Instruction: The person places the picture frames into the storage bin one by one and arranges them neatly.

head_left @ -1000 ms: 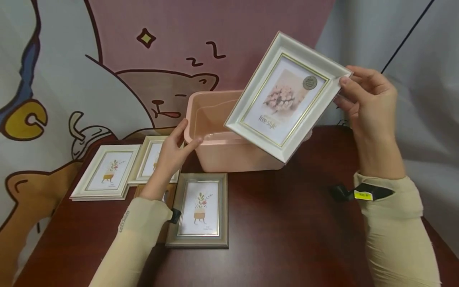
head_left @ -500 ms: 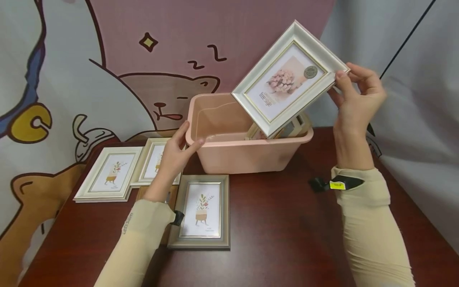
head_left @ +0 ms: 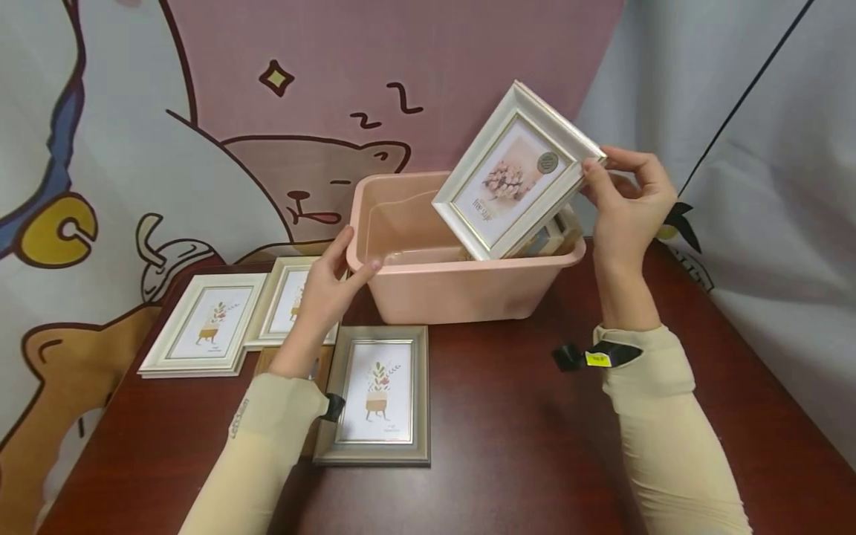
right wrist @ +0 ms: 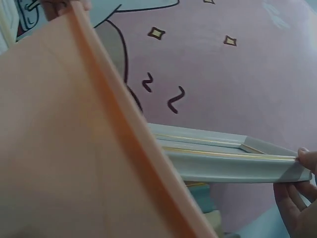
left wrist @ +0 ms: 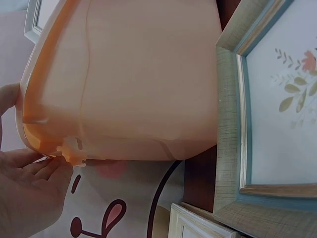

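Right hand (head_left: 631, 197) pinches the white rectangular picture frame with gold inner trim (head_left: 508, 186) by one corner, probably keeping fingers off the picture; frame hangs tilted at the opening of the pink plastic bin (head_left: 461, 293). Can't tell if they touch. Left hand (head_left: 328, 279) grips the bin's left rim, likely steadying it on the dark red-brown surface (head_left: 508, 401). Vs 0.5 s ago: frame's top corner lower and further left, bin unmoved.

Gold-lined white frame (head_left: 511, 178), peach-pink tub (head_left: 461, 295), red-brown table (head_left: 508, 423), pale yellow sleeves (head_left: 662, 423), cartoon-printed pink-and-white backdrop (head_left: 401, 44).
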`<state>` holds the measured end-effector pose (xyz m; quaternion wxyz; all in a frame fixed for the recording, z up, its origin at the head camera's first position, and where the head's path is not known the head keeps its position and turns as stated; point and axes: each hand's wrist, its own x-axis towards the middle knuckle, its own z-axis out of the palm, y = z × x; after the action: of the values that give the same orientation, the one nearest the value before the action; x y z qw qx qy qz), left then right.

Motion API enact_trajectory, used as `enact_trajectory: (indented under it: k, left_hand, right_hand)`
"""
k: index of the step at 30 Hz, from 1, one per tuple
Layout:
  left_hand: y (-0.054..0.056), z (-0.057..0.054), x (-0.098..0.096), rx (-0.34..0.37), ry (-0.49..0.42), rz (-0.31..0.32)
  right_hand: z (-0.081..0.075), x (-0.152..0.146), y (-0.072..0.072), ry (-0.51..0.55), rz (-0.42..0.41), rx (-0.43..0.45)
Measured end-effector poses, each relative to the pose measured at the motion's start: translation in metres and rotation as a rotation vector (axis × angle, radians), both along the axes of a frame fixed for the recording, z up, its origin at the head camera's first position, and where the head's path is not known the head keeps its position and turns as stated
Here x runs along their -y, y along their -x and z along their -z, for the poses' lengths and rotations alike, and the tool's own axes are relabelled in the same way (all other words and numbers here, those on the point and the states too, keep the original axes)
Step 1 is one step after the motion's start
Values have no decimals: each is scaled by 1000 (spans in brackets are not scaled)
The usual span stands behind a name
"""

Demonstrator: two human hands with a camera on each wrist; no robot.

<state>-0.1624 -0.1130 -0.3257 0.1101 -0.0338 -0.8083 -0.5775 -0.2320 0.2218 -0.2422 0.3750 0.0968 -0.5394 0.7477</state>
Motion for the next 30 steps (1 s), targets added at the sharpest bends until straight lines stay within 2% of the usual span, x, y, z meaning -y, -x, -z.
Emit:
enact_trajectory:
  k: [3,8,10,16,21,30]
  left_hand:
    - [1,0,0,-2,-8,-3]
    - [1,-2,1,5,-12,-10]
    - [1,-2,1,5,-19,-11]
    - [-1,-2,2,4,-42,-14]
    - [-2,1,0,10,-29,-4]
    - [-2,2,-1,2,-24,-7]
  right_hand:
    - [8,4,-3,-103,47,-17]
    - [21,10,-10,-265,149,22]
    - [26,13,-12,-290,160,40]
    - [44,22,-17,-442,211,-9]
    - [57,26,-21,-522,253,-27]
    - [66,29,-20,-730,324,-76]
